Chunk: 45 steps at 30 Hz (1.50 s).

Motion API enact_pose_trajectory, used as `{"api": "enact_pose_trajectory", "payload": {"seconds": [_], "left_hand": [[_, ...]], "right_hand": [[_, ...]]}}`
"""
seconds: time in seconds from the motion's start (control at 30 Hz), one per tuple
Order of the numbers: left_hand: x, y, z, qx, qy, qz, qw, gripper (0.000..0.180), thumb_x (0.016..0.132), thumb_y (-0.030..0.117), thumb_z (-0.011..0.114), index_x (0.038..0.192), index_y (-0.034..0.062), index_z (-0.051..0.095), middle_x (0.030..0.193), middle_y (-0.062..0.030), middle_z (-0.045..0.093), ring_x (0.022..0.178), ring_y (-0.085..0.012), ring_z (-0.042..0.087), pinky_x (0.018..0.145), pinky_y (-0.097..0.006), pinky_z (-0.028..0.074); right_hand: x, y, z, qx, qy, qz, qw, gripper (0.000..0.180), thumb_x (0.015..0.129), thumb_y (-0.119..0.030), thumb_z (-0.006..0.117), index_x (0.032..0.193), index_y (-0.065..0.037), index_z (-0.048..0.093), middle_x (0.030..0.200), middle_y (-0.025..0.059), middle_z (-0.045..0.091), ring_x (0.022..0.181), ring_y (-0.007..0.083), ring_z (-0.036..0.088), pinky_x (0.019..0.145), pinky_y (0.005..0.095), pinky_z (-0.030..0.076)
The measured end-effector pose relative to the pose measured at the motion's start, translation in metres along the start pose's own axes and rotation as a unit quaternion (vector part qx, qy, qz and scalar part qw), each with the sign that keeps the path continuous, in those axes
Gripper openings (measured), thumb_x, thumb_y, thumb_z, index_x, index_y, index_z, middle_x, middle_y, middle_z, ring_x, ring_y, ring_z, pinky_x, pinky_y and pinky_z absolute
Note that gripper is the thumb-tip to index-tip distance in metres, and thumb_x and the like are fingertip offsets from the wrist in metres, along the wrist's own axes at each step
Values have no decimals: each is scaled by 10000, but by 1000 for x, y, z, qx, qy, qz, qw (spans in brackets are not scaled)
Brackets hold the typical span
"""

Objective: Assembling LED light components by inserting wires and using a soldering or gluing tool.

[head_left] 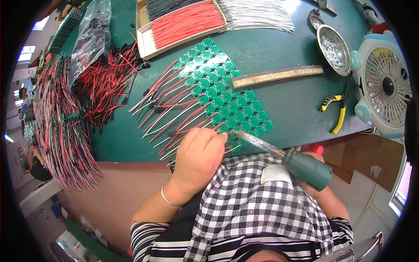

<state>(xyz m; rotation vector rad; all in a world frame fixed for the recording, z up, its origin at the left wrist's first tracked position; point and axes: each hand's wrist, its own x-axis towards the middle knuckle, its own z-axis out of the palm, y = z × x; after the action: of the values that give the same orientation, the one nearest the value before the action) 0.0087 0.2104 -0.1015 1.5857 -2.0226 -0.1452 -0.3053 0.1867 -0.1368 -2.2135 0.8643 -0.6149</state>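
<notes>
My left hand (198, 150) is closed in a pinch over the near edge of a panel of round green circuit boards (229, 98), gripping a thin wire that its fingers mostly hide. Rows of red, white and black wires (174, 107) reach leftward from the panel's left side. From the right, a soldering iron (307, 169) with a green handle and a silvery shaft points at the boards, its tip beside my left fingertips. My right hand (312, 156) is wrapped round that handle and largely hidden behind it.
A wooden bar (277, 77) lies across the panel. Beyond it sits a box of red and black wires (142, 41) beside loose white wires (257, 15). Wire bundles (63, 118) fill the left. Yellow-handled pliers (339, 114), a metal bowl (322, 41) and a fan (386, 85) stand right.
</notes>
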Motion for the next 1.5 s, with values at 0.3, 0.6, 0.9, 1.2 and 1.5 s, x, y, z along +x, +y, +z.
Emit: {"api": "enact_pose_trajectory", "payload": {"seconds": [0.3,0.6,0.9,1.2,1.5], "left_hand": [[3,0,-4,0,-27,-9,1000,172,698,-23,729,837,41,650,759,-67,574,684,-239,560,613,-343,471],[4,1,-6,3,-33,-11,999,163,700,-17,720,835,45,656,756,-66,571,679,-239,563,615,-340,474],[6,2,-8,7,-47,-14,999,146,707,-13,710,831,46,660,754,-60,571,675,-236,573,592,-340,475],[4,1,-13,21,-75,10,997,235,673,-29,689,893,52,685,748,-49,559,669,-215,562,571,-325,470],[6,2,-12,15,-71,22,997,244,668,-28,689,898,54,687,754,-51,568,672,-215,570,578,-323,478]], "right_hand": [[1,-3,0,-11,17,-11,1000,322,719,-181,694,1025,-80,681,1044,95,656,999,296,591,843,392,491],[27,-20,-13,-48,-40,-25,998,216,747,-166,669,946,-88,704,977,71,680,911,266,618,799,368,506],[11,-15,-6,-73,40,-17,996,233,756,-175,673,966,-83,709,974,66,690,936,282,620,841,384,501],[11,-13,-2,-18,30,-7,999,251,735,-150,666,974,-83,707,987,81,673,911,295,602,792,384,493],[3,-5,0,-15,14,-4,1000,292,718,-164,675,1000,-91,698,990,71,673,947,295,589,833,393,476]]}}
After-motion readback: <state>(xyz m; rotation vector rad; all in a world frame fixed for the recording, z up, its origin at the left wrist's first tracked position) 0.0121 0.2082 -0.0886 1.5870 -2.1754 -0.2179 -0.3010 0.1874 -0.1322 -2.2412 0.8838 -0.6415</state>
